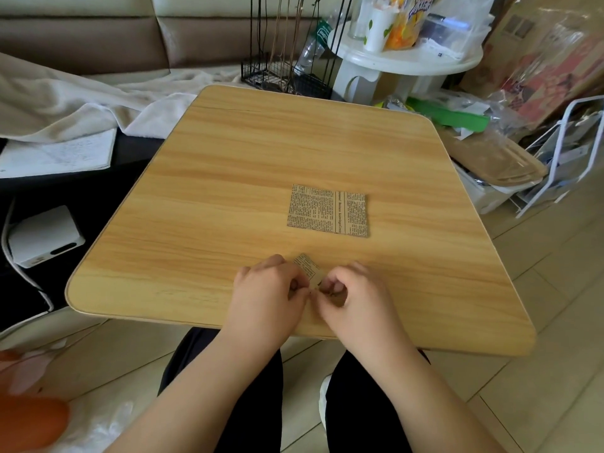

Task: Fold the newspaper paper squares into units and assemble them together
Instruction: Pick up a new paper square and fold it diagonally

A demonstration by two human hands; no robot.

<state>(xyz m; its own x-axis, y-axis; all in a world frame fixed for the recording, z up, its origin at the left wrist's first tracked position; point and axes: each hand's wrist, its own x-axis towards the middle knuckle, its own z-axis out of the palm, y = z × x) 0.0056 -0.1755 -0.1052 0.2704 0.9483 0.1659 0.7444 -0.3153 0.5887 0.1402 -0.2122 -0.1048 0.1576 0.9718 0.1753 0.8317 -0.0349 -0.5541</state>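
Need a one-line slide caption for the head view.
Both hands, left and right, pinch a small folded newspaper piece near the wooden table's front edge; a flat newspaper square lies beyond.

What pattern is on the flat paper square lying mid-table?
Brownish newsprint: columns of small black text on the paper square, seen in the head view.

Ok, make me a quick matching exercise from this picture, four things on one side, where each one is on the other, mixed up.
Things:
1. folded newspaper piece
2. flat newspaper square
3. white round stand
4. white box

Places:
A. on the floor left of the table
B. flat on the table's middle
C. pinched between the left hand and right hand
D. behind the table's far edge

Pairs: 1-C, 2-B, 3-D, 4-A
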